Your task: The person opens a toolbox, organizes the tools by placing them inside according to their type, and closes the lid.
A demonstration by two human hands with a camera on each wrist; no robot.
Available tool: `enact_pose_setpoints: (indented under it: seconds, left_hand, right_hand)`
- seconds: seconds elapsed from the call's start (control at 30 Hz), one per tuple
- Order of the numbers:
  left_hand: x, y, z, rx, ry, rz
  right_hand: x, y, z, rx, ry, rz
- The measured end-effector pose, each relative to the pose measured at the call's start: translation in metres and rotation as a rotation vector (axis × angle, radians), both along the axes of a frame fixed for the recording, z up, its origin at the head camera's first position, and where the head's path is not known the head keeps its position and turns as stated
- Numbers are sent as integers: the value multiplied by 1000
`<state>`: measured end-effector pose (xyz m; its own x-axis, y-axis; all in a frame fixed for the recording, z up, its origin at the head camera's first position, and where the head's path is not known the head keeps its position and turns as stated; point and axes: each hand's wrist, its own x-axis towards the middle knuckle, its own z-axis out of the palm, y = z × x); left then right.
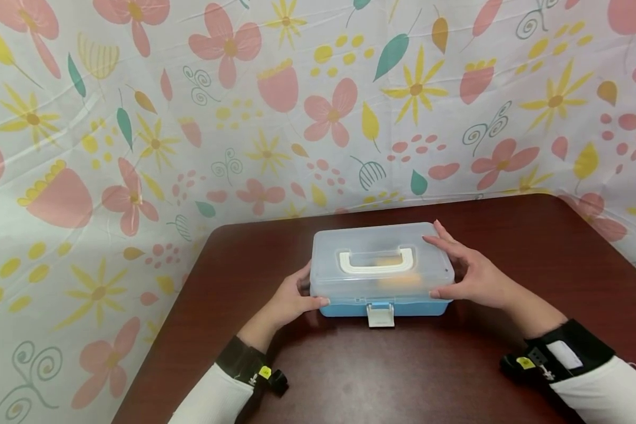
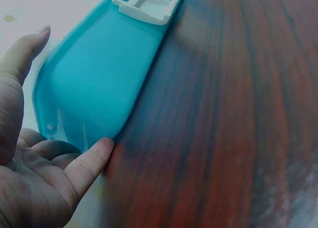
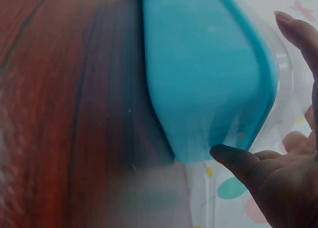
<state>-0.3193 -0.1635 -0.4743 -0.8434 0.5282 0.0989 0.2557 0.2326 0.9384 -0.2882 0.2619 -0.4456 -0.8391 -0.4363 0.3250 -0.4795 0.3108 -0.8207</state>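
A plastic storage box (image 1: 344, 309) with a light blue base sits on the table. Its frosted clear lid (image 1: 334, 247) is down and carries a white handle (image 1: 376, 268). A white latch (image 1: 380, 315) angles outward at the front; the left wrist view shows the same latch (image 2: 149, 7). My left hand (image 1: 286, 301) grips the box's left end, thumb at the front corner. Around the right end, my right hand (image 1: 479, 277) holds with its thumb at the front and fingers spread toward the back. Blurred yellow-orange contents show through the lid.
The dark red-brown wooden table (image 1: 381, 377) has rounded far corners. Behind it and along the left hangs a white cloth (image 1: 164, 118) printed with flowers and leaves. Black bands with small cameras circle both wrists.
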Motion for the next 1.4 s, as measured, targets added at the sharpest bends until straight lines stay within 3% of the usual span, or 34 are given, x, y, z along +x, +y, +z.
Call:
enact_pose_setpoints:
  seconds: [0.23, 0.5, 0.7, 0.8, 0.93, 1.0, 1.07, 1.17, 1.3, 1.4]
  left_hand:
    - [4, 2, 6, -35, -1, 10]
    - [8, 5, 5, -74, 34, 15]
    - [10, 6, 3, -93, 64, 81]
    - [10, 8, 2, -99, 66, 97]
    - [10, 11, 3, -96, 50, 98]
    - [9, 12, 3, -91, 48, 94]
    - [9, 12, 3, -89, 53, 93]
    - [9, 11, 3, -83, 57, 92]
    - [10, 9, 1, -85, 56, 84]
    - [9, 7, 0, -90, 54, 76]
  right_hand:
    - [3, -1, 3, 83, 8, -13]
    - [8, -3, 8, 217, 51, -102]
    - [13, -4, 24, 395, 122, -178]
    - [21, -8, 38, 455, 215, -259]
    - [39, -17, 57, 330, 403, -398]
    - [50, -22, 64, 199, 428, -393]
    - [58, -28, 69, 106, 373, -320]
    - [63, -39, 67, 42, 171, -143]
    - [61, -54, 52, 164, -70, 7]
    - [60, -61, 40, 287, -143, 36]
